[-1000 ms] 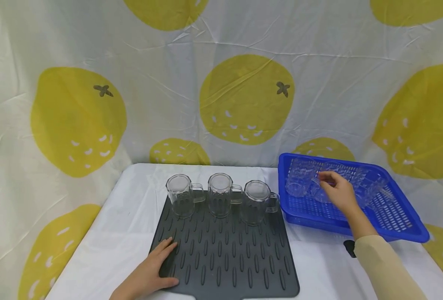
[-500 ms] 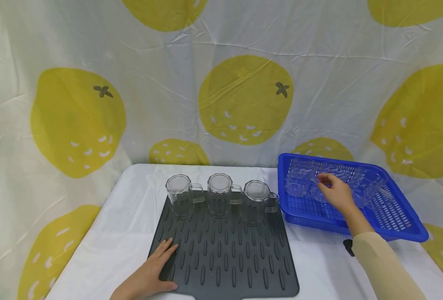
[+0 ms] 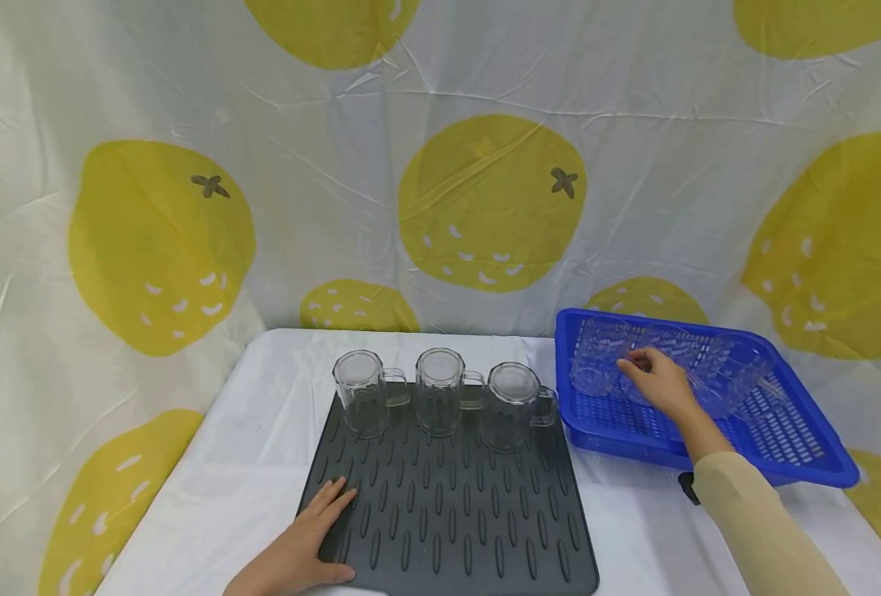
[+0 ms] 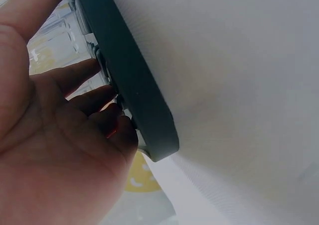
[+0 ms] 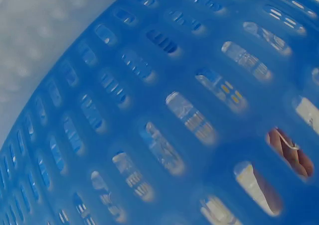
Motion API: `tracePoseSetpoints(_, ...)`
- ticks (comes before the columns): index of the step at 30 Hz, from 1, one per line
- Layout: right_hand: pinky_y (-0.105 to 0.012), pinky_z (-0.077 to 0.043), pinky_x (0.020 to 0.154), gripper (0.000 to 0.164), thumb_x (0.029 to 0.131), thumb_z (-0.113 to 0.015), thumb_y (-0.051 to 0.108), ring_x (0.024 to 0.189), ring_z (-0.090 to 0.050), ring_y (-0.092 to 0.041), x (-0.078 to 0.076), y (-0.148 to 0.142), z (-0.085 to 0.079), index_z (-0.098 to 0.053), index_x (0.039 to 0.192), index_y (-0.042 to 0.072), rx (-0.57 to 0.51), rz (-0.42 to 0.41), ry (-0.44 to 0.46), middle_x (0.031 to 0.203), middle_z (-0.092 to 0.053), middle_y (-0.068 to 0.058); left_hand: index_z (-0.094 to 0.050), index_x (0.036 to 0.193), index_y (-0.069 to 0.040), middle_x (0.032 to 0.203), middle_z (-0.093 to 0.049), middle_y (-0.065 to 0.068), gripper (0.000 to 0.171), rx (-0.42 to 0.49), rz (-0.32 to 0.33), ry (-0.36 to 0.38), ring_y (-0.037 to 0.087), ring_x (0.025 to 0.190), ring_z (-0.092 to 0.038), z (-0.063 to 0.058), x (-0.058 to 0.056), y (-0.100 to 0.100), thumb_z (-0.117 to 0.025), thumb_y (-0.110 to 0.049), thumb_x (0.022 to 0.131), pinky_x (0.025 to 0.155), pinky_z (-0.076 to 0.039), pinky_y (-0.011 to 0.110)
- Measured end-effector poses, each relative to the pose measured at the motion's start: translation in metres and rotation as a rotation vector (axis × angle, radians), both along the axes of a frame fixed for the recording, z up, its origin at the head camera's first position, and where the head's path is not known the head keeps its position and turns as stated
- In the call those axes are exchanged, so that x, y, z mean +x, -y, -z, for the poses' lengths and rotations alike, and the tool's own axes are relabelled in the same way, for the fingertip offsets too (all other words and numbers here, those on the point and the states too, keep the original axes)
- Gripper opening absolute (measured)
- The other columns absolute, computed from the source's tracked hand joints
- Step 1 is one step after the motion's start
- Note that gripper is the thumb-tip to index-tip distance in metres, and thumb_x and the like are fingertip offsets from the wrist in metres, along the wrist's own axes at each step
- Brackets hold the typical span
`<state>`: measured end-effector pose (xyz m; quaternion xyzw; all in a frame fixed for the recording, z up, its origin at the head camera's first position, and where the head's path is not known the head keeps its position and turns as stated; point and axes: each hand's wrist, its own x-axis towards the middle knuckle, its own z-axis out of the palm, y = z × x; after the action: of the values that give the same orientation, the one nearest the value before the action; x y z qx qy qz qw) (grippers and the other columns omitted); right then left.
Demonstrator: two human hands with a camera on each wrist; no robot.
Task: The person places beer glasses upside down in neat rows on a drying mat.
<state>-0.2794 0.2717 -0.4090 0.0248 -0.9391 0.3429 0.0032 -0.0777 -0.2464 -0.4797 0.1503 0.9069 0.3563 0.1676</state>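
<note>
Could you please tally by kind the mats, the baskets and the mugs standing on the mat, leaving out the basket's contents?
Glass mugs: 3
Dark grey mat: 1
Blue basket: 1
Total: 5

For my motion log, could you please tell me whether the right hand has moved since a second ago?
Yes, slightly: in the head view, the right hand has shifted leftward, nearer the left rim of the blue basket.
</note>
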Motion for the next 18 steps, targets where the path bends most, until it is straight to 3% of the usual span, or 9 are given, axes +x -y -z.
tracePoseSetpoints(10,-0.055,-0.042,0.081,0.066,0.096,-0.040,0.047,0.104,-0.052,-0.044,-0.0053,-0.0004,0.0027,-0.042,0.125,-0.012,-0.063,0.001,0.051,0.111,-0.056,-0.030,-0.025,0.146,-0.009,0.152,-0.009,0.015,0.098,-0.007,-0.009,-0.009,0.043,0.136,-0.005,-0.0013,0.0014,-0.0009,-0.072,-0.051,0.072,0.094,-0.026,0.065)
tracePoseSetpoints(18,-0.058,-0.039,0.084,0.064,0.096,-0.038,0.049,0.108,-0.048,-0.046,-0.0048,-0.0009,0.0013,-0.046,0.121,-0.010,-0.105,-0.001,0.107,0.110,-0.058,-0.028,-0.024,0.146,-0.009,0.152,-0.010,0.014,0.098,-0.012,0.000,-0.017,0.041,0.136,-0.005,0.0020,0.0000,0.0006,-0.071,-0.052,0.072,0.094,-0.027,0.064)
